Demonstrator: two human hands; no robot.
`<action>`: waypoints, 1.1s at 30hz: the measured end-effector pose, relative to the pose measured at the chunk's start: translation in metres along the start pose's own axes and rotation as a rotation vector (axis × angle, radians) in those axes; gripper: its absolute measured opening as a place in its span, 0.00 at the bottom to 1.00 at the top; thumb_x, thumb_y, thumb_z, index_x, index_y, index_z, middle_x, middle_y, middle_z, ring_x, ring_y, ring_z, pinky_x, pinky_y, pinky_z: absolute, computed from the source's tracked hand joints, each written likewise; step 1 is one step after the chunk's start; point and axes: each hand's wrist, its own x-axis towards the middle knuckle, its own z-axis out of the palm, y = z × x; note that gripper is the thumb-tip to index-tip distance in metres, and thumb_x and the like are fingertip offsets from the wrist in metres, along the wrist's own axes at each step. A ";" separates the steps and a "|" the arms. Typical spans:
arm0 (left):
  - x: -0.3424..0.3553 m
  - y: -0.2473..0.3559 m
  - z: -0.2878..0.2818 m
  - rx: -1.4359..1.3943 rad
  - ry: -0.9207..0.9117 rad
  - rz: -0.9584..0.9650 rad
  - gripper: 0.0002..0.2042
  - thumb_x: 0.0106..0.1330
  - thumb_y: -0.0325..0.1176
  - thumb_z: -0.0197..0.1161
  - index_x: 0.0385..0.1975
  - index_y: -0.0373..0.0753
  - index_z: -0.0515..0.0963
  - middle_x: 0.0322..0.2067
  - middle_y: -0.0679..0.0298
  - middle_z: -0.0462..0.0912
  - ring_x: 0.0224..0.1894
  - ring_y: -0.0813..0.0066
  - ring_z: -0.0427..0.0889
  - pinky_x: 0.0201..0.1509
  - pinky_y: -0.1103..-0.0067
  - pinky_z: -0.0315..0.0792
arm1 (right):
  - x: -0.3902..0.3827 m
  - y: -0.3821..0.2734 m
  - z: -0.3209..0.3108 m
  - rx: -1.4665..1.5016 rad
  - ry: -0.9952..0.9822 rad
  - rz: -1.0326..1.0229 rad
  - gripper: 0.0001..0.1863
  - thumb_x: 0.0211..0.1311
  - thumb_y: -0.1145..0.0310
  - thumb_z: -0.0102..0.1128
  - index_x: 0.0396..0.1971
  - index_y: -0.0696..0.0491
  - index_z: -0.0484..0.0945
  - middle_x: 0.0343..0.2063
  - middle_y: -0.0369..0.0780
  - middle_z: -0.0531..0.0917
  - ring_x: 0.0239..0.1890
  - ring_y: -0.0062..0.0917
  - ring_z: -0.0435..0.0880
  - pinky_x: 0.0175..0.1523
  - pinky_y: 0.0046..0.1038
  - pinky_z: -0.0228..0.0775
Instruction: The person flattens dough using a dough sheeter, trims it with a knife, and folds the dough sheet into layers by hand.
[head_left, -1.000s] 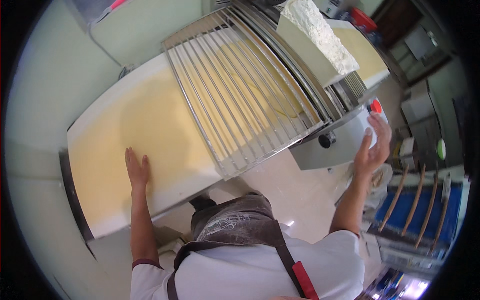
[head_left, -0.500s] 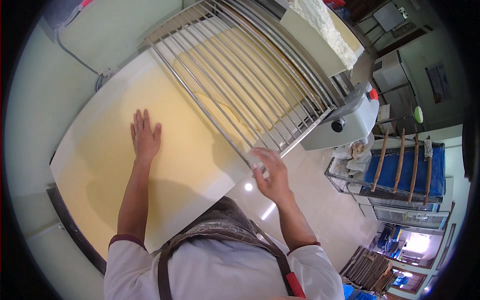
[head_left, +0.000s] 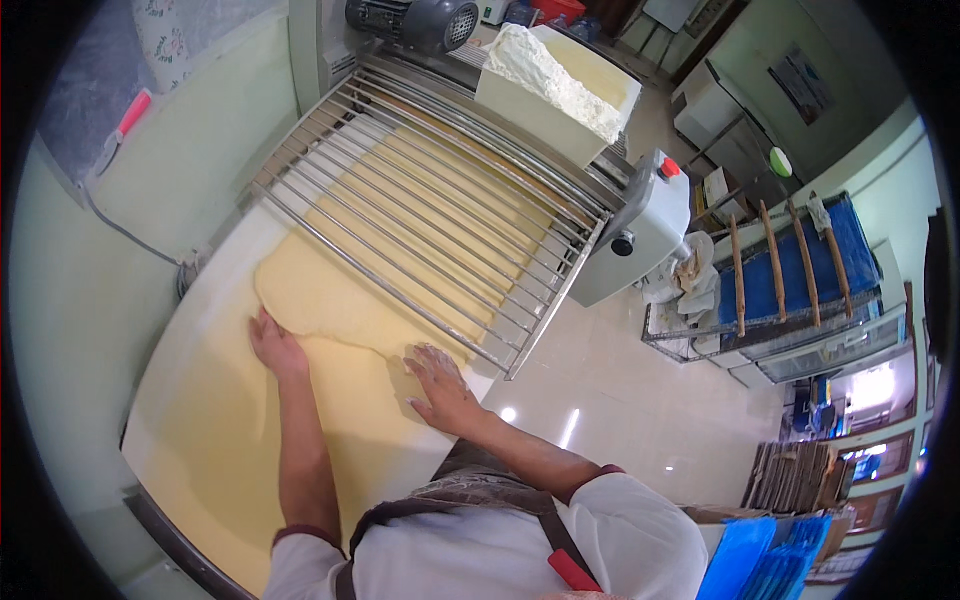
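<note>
A wide sheet of pale yellow dough (head_left: 350,285) lies on the white belt (head_left: 175,360) of a dough sheeter, its loose, uneven end resting over another yellow dough layer (head_left: 230,450). At the left corner of that end, my left hand (head_left: 280,348) pinches the edge, with its fingertips partly hidden. My right hand (head_left: 443,392), dusted with flour, rests at the same end's right side, fingers spread and slightly bent. Just beyond both hands, a metal bar guard (head_left: 400,215) slants over the belt, and the dough runs on beneath it.
A white bin of flour (head_left: 550,100) sits on top of the machine, near a motor (head_left: 415,22). The machine's side housing carries a red button (head_left: 669,168) and a black knob (head_left: 622,243). Rolling pins (head_left: 775,265) lie on a rack at right. A wall borders the belt's left.
The upper dough end has come out from under the guard toward me. My left hand has moved to its edge; my right hand has left the guard's corner for the dough. The view has shifted.
</note>
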 end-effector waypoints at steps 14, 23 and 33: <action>-0.045 0.115 -0.068 0.251 -0.276 -0.427 0.10 0.65 0.27 0.59 0.44 0.35 0.72 0.40 0.60 0.80 0.42 0.67 0.81 0.51 0.70 0.77 | -0.004 -0.100 0.087 -0.171 0.146 -0.023 0.37 0.52 0.70 0.60 0.63 0.58 0.58 0.66 0.48 0.60 0.70 0.46 0.54 0.70 0.50 0.44; 0.040 0.197 -0.174 0.850 -0.131 -0.231 0.13 0.65 0.31 0.61 0.45 0.29 0.75 0.40 0.59 0.82 0.38 0.72 0.81 0.41 0.76 0.77 | -0.007 -0.133 0.073 0.139 -0.367 -0.055 0.20 0.60 0.72 0.52 0.53 0.50 0.74 0.49 0.44 0.81 0.51 0.39 0.80 0.53 0.44 0.71; -0.021 0.276 0.142 1.623 -0.585 0.500 0.16 0.63 0.43 0.63 0.38 0.35 0.80 0.26 0.71 0.78 0.27 0.86 0.72 0.32 0.84 0.66 | 0.021 -0.083 -0.096 0.885 -0.042 0.127 0.13 0.57 0.73 0.66 0.42 0.58 0.82 0.33 0.39 0.87 0.30 0.12 0.79 0.36 0.19 0.72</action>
